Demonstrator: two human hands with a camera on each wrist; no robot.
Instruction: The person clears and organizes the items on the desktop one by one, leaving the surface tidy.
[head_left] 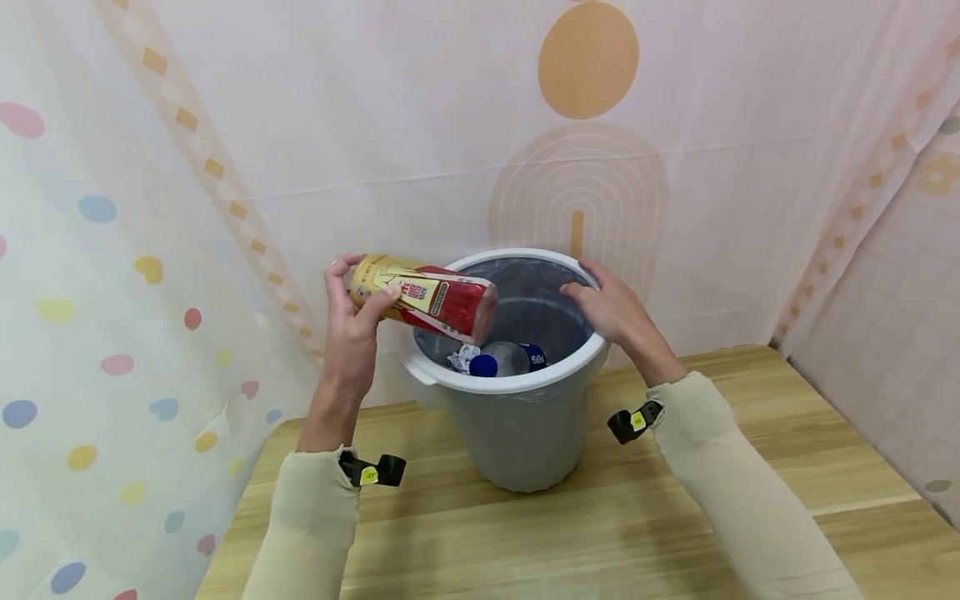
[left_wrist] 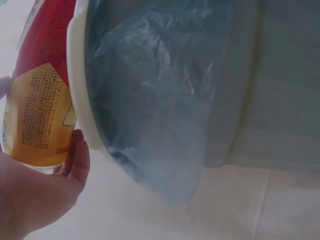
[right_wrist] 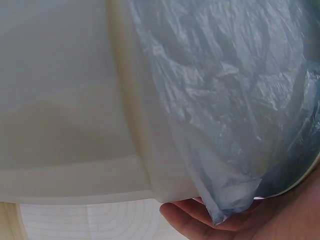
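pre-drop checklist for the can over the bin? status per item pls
1. Left hand grips the red and gold can: ok, fingers curled round its gold end.
2. Can over the opening: ok, its red end is tilted down past the bin rim.
3. Right hand steadies the bin: ok, fingers on the far right rim.
4. Liner in place: ok, blue bag folded over the rim in both wrist views.
5. Room inside: ok, only a blue-capped bottle and crumpled paper show near the bottom.
6. Can empty or full: cannot tell.
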